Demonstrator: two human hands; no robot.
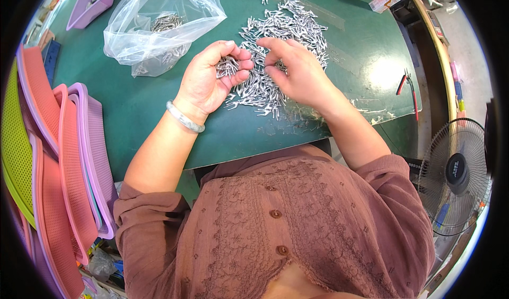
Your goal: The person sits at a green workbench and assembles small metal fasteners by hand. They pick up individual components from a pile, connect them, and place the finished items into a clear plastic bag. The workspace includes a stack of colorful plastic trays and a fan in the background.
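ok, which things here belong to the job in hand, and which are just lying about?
In the job:
- left hand, cupping metal pieces
- right hand, at the pile
- clear bag with more pieces (probably)

Lying about, seemingly:
- baskets
- red-handled tool
- fan

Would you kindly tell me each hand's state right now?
Left hand: cupped, holding a cluster of small metal pieces.
Right hand: partly curled over the metal pile; whether it holds anything cannot be told.
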